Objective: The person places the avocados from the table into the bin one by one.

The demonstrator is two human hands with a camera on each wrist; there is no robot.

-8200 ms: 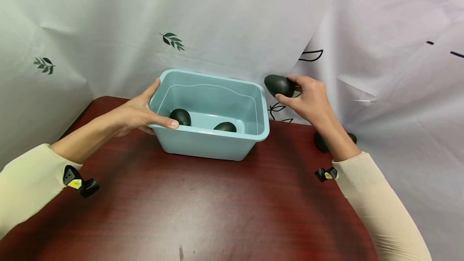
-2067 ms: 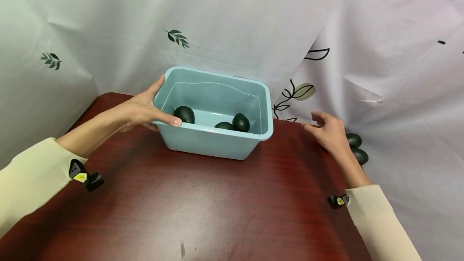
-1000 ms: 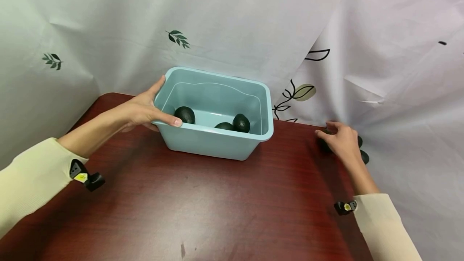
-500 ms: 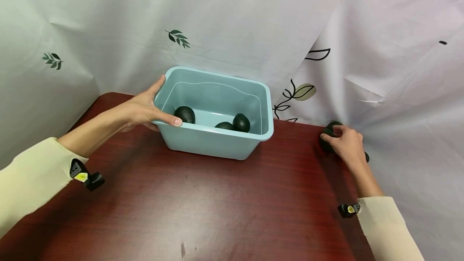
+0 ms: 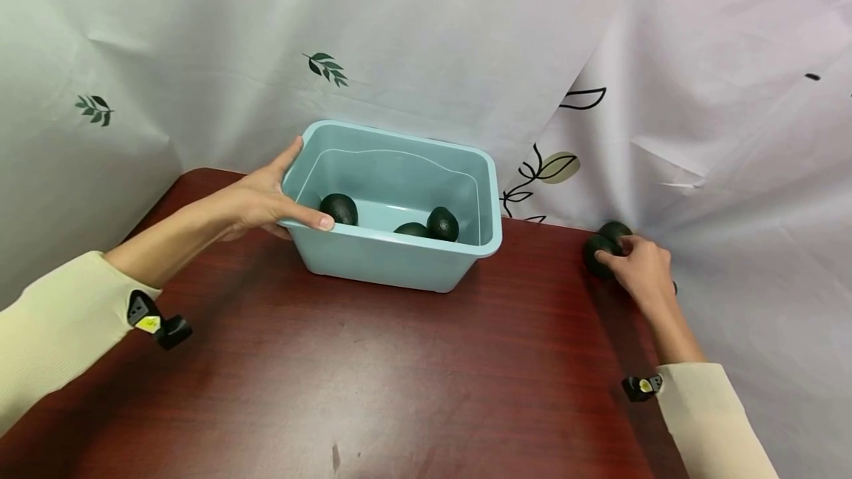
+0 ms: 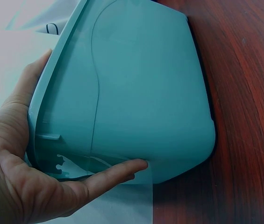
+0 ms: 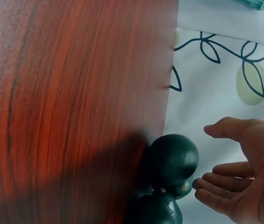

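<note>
From afar I log: left hand (image 5: 259, 202) clamped on the left end of one blue bin (image 5: 379, 260), three dark avocados (image 5: 442, 225) inside. Right hand (image 5: 644, 270): fingers apart at three loose avocados (image 7: 173, 156) by the table (image 5: 399, 361) edge, contact unclear.

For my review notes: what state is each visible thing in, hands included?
Blue bin: upright, uncovered.
Inside fruits: three, the left one apart from the other two.
Outside fruits: three, bunched at the table's edge.
Left hand: gripping the bin's rim.
Right hand: at the outside fruits, fingers spread, no closed grip visible.
</note>
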